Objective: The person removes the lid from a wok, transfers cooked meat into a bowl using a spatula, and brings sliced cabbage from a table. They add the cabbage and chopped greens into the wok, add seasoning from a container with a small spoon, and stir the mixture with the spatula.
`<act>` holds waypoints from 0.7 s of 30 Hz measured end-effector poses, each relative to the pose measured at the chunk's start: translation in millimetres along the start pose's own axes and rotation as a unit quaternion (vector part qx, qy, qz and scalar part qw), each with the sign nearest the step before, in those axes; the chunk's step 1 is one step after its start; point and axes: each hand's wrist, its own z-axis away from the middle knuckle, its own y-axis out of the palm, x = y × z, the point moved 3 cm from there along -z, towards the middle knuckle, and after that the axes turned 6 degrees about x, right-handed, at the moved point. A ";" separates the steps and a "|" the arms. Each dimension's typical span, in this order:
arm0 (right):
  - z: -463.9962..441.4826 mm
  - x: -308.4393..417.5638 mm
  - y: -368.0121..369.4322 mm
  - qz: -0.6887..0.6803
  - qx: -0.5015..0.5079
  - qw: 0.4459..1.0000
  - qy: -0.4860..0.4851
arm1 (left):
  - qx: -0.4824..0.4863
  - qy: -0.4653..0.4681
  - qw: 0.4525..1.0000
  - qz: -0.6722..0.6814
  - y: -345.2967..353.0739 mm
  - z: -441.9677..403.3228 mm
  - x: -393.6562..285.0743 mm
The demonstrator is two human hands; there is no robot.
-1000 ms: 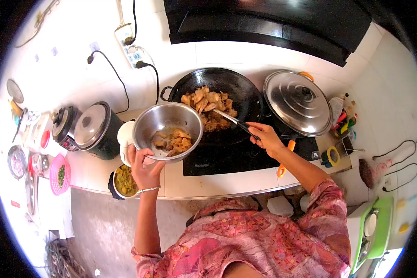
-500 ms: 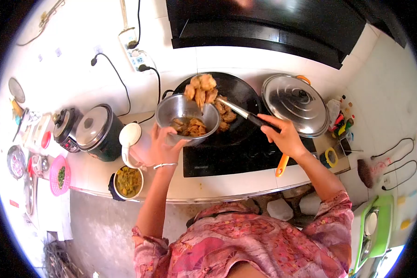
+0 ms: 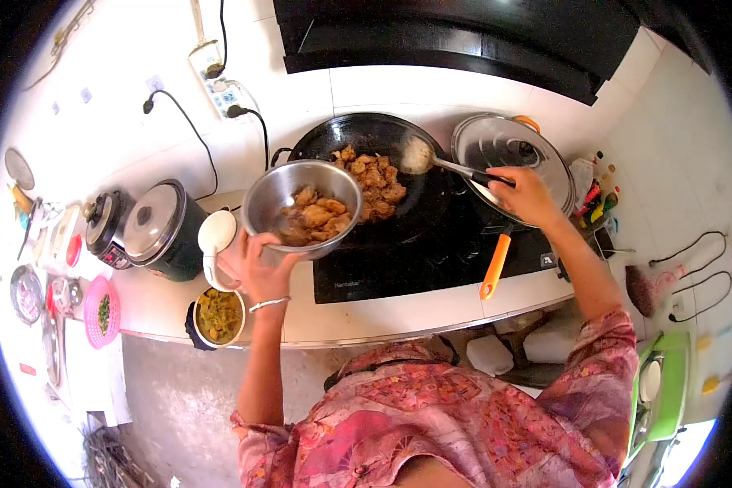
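My left hand (image 3: 266, 272) grips the rim of a steel bowl (image 3: 260, 195) at its lower left; browned meat pieces (image 3: 321, 213) lie in it. The bowl is tilted slightly and overlaps the left edge of a black wok (image 3: 431, 203). More meat (image 3: 374, 179) lies in the left and middle part of the wok. Closed round the black handle of a spatula (image 3: 455, 168), my right hand (image 3: 529, 198) is at the right of the wok. The spatula's head is over the wok's right side and carries no pieces of meat.
A steel lid (image 3: 545, 163) leans right of the wok, near an orange handle (image 3: 496, 267). Left of the bowl are a white lidded jug (image 3: 217, 232), a bowl of greenish food (image 3: 220, 315) and two cookers (image 3: 153, 221). A range hood (image 3: 455, 41) hangs above.
The spatula lifted meat from the wok over the bowl and then moved right, without meat. The bowl holds more meat than before. My left hand and the bowl shifted right, then back left.
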 end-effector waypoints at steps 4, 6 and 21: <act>-27.4 -15.4 -6.8 0.097 0.020 0.994 -0.045 | -0.013 -0.010 0.999 0.048 -23.3 12.1 22.0; -37.8 -13.5 -2.9 0.110 0.042 0.993 -0.031 | -0.055 -0.046 0.996 0.052 -35.5 16.8 17.5; -43.6 -5.2 151.6 -0.429 0.113 0.892 0.084 | -0.043 -0.024 0.997 0.059 -40.3 29.0 16.7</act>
